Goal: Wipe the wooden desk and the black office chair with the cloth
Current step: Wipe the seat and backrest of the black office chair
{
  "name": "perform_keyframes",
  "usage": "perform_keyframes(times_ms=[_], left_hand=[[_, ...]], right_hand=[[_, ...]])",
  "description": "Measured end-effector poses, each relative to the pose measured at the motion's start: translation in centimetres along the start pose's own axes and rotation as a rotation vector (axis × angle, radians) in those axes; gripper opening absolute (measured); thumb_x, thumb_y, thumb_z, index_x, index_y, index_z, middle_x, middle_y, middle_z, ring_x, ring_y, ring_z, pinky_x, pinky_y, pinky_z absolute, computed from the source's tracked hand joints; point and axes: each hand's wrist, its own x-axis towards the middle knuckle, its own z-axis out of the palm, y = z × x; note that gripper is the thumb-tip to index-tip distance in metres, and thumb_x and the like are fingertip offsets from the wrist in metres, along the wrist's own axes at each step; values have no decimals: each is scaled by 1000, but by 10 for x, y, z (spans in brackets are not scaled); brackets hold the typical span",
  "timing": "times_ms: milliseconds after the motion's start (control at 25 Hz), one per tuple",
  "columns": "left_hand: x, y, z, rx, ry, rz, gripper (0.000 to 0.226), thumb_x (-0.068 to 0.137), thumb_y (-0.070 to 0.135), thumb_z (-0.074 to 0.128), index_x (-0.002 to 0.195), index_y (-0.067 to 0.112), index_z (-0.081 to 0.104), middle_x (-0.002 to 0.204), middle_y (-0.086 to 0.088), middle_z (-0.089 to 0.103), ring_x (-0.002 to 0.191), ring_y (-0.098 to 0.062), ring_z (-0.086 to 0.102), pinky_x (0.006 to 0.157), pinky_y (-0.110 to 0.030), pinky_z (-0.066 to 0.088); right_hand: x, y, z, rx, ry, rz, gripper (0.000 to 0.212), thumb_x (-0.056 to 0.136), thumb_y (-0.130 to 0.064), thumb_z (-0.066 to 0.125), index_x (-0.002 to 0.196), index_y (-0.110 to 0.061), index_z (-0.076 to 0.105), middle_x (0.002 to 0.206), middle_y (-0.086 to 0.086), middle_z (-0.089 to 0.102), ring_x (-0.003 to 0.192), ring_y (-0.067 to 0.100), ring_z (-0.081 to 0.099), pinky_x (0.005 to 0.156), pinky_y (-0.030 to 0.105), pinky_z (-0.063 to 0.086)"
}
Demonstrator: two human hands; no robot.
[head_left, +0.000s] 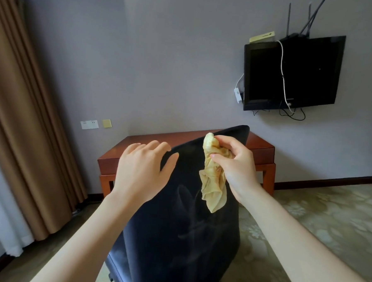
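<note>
The black office chair point(176, 233) stands right in front of me with its backrest turned towards me; faint smear marks show on the leather. My right hand point(236, 165) grips a crumpled yellow cloth point(213, 181) near the top right of the backrest, and the cloth's loose end hangs down against the leather. My left hand point(140, 168) is spread with relaxed fingers at the upper left edge of the backrest and holds nothing. Behind the chair stands the red-brown wooden desk point(137, 151) against the wall, partly hidden by the backrest.
A black TV point(292, 73) hangs on the wall above the desk's right end, with cables and a router on top. Brown curtains point(27, 111) fill the left side. Patterned carpet point(328, 213) stretches to the right. Wall sockets point(89, 124) sit left of the desk.
</note>
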Motion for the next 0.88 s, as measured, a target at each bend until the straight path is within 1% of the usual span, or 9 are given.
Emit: perform_keyframes(times_ms=[40,120,200,320,440,560,720,800,880], left_hand=[[-6,-4,0,29,-1,-29,43,93,43,38,105,16,69,91,-1,68,77,-21,62,77,-27,42],[-24,-12,2,119,-5,-64,46,92,42,40,120,16,65,98,-6,66,84,-28,62,89,-41,46],[-41,-24,8,208,11,-69,48,91,41,43,127,14,61,104,-10,63,91,-32,60,97,-52,41],[-56,-43,14,248,62,-119,51,92,42,41,132,15,55,114,-13,60,106,-33,58,104,-60,31],[-66,-58,18,263,89,-210,53,94,44,34,136,17,50,123,-12,56,121,-31,50,108,-62,18],[-75,-72,20,255,88,-322,53,94,45,33,139,21,44,132,-10,50,132,-31,39,109,-63,8],[-77,-89,20,212,72,-499,51,94,45,35,141,25,41,142,-5,44,139,-33,24,110,-63,2],[-77,-97,19,179,71,-598,47,98,45,35,141,28,39,148,-1,38,142,-30,18,111,-61,0],[-74,-106,17,115,63,-668,46,98,45,34,142,28,38,151,1,32,142,-27,17,113,-58,-1]], right_hand=[[-2,0,2,10,-1,1,34,87,-8,65,103,-38,59,101,-21,62,94,0,60,67,6,49],[-7,1,7,33,-3,8,34,87,-8,65,102,-38,59,101,-20,62,94,1,60,69,8,50],[-11,4,12,51,13,26,32,87,-8,65,105,-34,59,102,-17,63,95,3,61,73,13,52],[-16,7,15,51,65,46,30,86,-9,66,107,-31,60,104,-12,64,96,5,61,77,18,52],[-22,12,17,33,88,46,31,84,-11,69,109,-27,61,105,-10,63,97,7,61,80,23,53],[-29,19,22,26,65,65,35,82,-11,71,113,-24,61,106,-9,63,97,8,61,80,24,53],[-36,30,31,17,29,71,33,84,-10,69,112,-26,60,105,-13,63,97,6,61,77,20,52],[-40,35,38,24,-9,65,34,84,-7,68,110,-27,60,105,-13,63,98,6,61,80,22,53],[-43,40,44,61,-33,72,35,84,-4,67,108,-28,61,106,-11,64,99,6,62,83,24,53]])
